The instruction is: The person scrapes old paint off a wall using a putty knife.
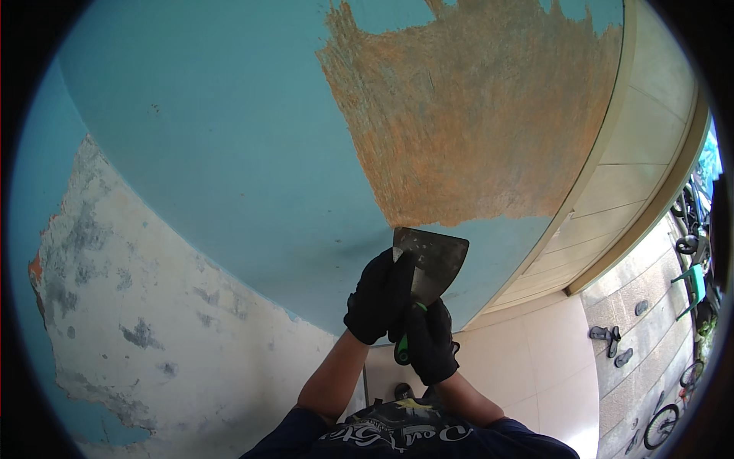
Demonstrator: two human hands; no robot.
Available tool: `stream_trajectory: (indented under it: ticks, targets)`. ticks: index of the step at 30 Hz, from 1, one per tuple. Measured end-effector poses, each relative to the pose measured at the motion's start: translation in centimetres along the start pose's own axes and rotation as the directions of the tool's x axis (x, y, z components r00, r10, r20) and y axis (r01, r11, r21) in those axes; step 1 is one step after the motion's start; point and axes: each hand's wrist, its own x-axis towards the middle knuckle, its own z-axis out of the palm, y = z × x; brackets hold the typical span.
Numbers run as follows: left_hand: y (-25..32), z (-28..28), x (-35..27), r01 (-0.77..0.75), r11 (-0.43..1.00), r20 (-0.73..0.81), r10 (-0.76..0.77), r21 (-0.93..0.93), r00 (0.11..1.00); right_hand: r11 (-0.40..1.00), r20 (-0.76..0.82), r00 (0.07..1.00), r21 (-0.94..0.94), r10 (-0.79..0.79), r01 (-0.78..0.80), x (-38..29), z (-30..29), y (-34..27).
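Note:
My right hand [431,347], in a black glove, grips the black and green handle of a wide scraper [437,261]. The fingers of my left hand [378,301], gloved the same way, press on the left side of the scraper's metal blade. The blade points up the wall, its broad edge at the lower border of a rough, bare orange-brown patch [476,126]. Around that patch the wall keeps its blue paint [229,149]. Whether the blade edge touches the wall cannot be told.
To the left, an adjoining wall [172,321] shows a large whitish, stained area with ragged paint edges. A cream panelled door or frame [608,189] borders the right. Beyond the tiled floor [516,367] lie sandals [605,335], a green plastic stool [694,290] and a bicycle wheel [661,426].

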Motion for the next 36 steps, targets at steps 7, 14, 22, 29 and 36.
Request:
stream_trajectory:
  ticks: [7,14,22,29,36]
  targets:
    - [-0.9,0.5,0.2,-0.128,0.977,-0.099,0.147,0.173,0.984,0.997,0.025,1.000,-0.071,-0.006,0.008,1.0,-0.3,-0.2]
    - [-0.3,0.4,0.7,0.024,0.993,-0.079,-0.015,0.117,0.997,0.987,0.090,0.996,-0.159,-0.026,0.040,0.6,-1.3,-0.4]
    - [0.5,1.6,0.7,-0.146,0.906,-0.158,0.224,0.396,0.962,0.984,0.010,0.999,-0.173,-0.033,0.034,-3.2,-1.9,3.7]
    - [-1.0,1.5,0.6,-0.103,0.947,-0.174,0.162,0.304,0.971,0.865,-0.147,0.957,-0.478,-0.251,0.154,-2.9,-0.2,4.4]
    - [-0.3,-1.0,2.8,-0.428,0.591,-0.076,0.640,0.684,0.764,0.770,0.028,0.917,-0.532,-0.399,0.352,0.6,0.6,3.0]
